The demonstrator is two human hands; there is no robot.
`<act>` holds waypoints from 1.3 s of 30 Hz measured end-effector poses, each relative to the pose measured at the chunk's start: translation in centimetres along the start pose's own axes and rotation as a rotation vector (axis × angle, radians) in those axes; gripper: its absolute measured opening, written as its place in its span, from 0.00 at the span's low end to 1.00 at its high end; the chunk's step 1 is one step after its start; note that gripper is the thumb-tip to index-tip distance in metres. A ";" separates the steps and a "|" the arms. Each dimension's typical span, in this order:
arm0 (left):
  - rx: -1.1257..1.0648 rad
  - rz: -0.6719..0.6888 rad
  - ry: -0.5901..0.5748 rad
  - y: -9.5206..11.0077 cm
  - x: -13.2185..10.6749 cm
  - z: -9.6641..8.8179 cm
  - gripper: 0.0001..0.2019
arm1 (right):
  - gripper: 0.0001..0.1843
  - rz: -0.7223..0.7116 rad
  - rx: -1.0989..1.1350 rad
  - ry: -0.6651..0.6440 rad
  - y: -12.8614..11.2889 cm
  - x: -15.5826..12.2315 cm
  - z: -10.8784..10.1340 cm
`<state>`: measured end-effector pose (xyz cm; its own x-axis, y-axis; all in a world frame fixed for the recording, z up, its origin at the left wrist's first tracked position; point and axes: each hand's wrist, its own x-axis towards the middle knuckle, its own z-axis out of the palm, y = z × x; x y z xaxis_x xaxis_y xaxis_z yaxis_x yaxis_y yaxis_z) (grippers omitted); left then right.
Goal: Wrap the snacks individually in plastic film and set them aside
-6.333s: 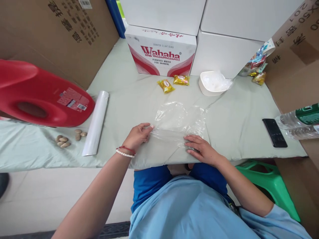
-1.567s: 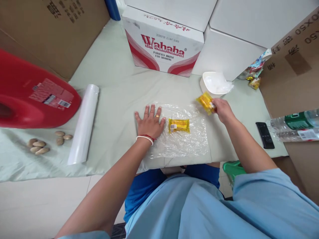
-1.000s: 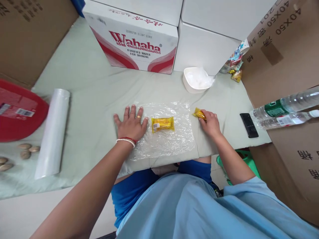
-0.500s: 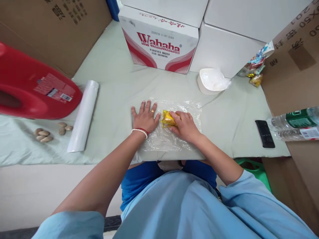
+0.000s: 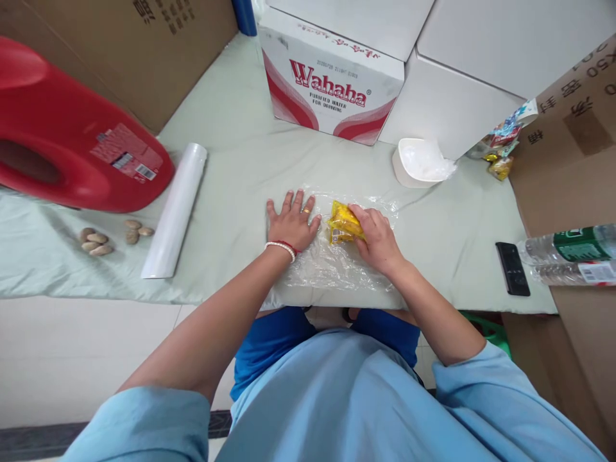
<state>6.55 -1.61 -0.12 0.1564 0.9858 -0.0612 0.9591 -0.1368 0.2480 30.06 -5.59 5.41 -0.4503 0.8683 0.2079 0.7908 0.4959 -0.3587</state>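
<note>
A sheet of clear plastic film point(image 5: 332, 273) lies wrinkled on the table in front of me. My left hand point(image 5: 292, 224) rests flat at its left edge with the fingers spread. Over the middle of the film, my right hand point(image 5: 380, 240) grips a small yellow snack packet point(image 5: 345, 221) by its right side. The packet is shiny, with a barcode low on its left. My right palm hides part of it, and I cannot tell whether it touches the film.
Left are a white roll point(image 5: 176, 212), a red jug point(image 5: 86, 141) and several brown nuts or stones point(image 5: 95, 242). Behind stand a Wahaha carton point(image 5: 332, 83) and a white bowl point(image 5: 407, 170). Right lie a black phone point(image 5: 513, 269), plastic bottles point(image 5: 563, 247) and snack packets point(image 5: 501, 168).
My right hand and the yellow packet have moved slightly to the right relative to my left hand, and the packet has turned, showing its barcode. The whole view has shifted a little.
</note>
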 end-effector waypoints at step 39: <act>-0.001 -0.002 -0.023 0.0 0.1 -0.3 0.35 | 0.23 0.037 -0.037 0.004 0.5 0.5 1.8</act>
<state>6.49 -1.50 0.19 0.1596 0.9836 -0.0843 0.9593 -0.1343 0.2486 29.50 -4.84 3.72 -0.4186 0.8862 0.1988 0.8220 0.4627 -0.3320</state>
